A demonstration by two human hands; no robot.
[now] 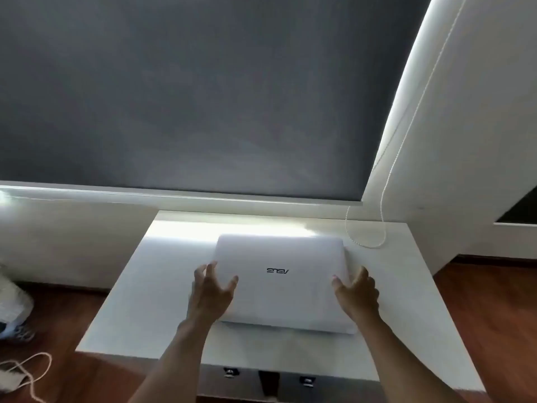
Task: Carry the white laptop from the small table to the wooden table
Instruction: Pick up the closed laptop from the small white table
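Observation:
The white laptop (279, 286) lies closed on the small white table (151, 301), its logo facing away from me. My left hand (210, 295) straddles the laptop's left edge, with the thumb on the lid and the fingers spread just outside the edge. My right hand (359, 295) clasps the right edge the same way, thumb on the lid. The laptop's near edge shows a thin shadow beneath it. The wooden table is not in view.
A grey roller blind (189, 91) covers the window behind the table, and its white bead cord (366, 242) loops onto the table's back right corner. Dark wood floor (494, 315) surrounds the table. A white cable (32, 370) and a white bundle (11, 303) lie at the left.

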